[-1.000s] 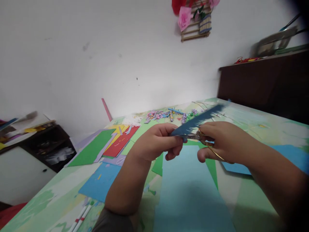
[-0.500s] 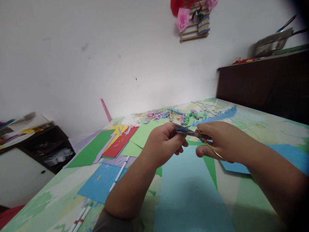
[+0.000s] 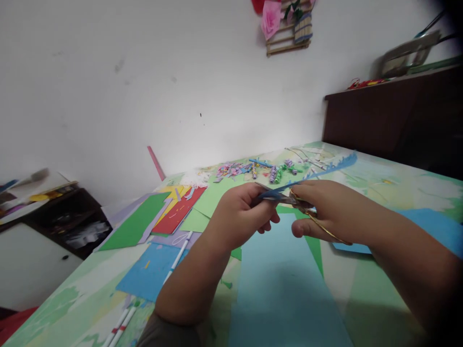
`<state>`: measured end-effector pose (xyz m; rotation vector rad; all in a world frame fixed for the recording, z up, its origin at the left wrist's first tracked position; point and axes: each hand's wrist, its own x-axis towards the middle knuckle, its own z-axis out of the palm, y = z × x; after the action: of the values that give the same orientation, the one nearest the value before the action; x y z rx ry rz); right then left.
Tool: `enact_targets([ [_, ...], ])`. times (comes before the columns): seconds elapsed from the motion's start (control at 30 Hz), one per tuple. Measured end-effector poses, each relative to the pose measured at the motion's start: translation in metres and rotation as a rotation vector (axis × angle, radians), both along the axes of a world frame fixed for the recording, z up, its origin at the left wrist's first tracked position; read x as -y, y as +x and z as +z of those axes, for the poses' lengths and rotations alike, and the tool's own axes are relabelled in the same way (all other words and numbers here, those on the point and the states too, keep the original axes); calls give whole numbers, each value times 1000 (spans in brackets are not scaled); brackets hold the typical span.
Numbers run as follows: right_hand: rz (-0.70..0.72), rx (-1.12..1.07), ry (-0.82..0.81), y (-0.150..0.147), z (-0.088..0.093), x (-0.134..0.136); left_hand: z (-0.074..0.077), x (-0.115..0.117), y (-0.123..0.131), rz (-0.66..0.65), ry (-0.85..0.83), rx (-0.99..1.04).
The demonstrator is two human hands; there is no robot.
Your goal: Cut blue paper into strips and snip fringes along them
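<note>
My left hand [image 3: 248, 209] pinches the near end of a long blue paper strip [image 3: 334, 165] with a fringed edge. From there the strip runs up to the right, behind my right hand. Gold-handled scissors [image 3: 306, 212] are in my right hand [image 3: 323, 209], its fingers in the loops. Their blades meet the strip right beside my left fingers; whether they are fully closed I cannot make out. Under both hands lies a light blue sheet [image 3: 280, 284] on the patterned tablecloth.
Left lie a green sheet [image 3: 135, 221], a red sheet [image 3: 180, 210], a blue sheet [image 3: 146, 271] and white markers [image 3: 121, 327]. Paper scraps [image 3: 229, 170] and curled paper pieces [image 3: 277, 173] sit near the wall. Another blue sheet [image 3: 430, 226] is under my right forearm. A dark cabinet [image 3: 390, 120] stands at right.
The fringed strip now shows more clearly above the scissors and its far end has lifted a little. Both hands stay nearly in place. The view has tipped slightly downward.
</note>
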<state>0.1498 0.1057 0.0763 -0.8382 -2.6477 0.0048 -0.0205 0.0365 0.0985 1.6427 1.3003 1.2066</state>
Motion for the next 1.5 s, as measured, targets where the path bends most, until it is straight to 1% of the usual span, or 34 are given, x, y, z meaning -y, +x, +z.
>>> enact_targets([
  [0.3, 12, -69, 12, 0, -2, -1, -2, 1, 3, 25, -3, 53],
  [0.57, 26, -70, -110, 0, -1, 5, -3, 5, 5, 40, 4, -3],
  [0.67, 34, -81, -123, -1, -1, 6, -3, 4, 5, 40, 18, -10],
  [0.83, 20, -98, -94, -2, -2, 6, -3, 4, 6, 35, 16, -15],
  [1.07, -40, -38, 20, -5, -1, 6, -3, 4, 5, 35, 49, -24],
  [1.2, -94, 4, 57, -6, 0, 7, -4, 2, 1, -15, 55, -13],
  [1.33, -120, 9, 79, -6, 2, 10, -4, 1, -5, -122, 40, 4],
  [1.5, -105, 20, 148, -5, 2, 12, -5, -3, -14, -226, -56, 93],
])
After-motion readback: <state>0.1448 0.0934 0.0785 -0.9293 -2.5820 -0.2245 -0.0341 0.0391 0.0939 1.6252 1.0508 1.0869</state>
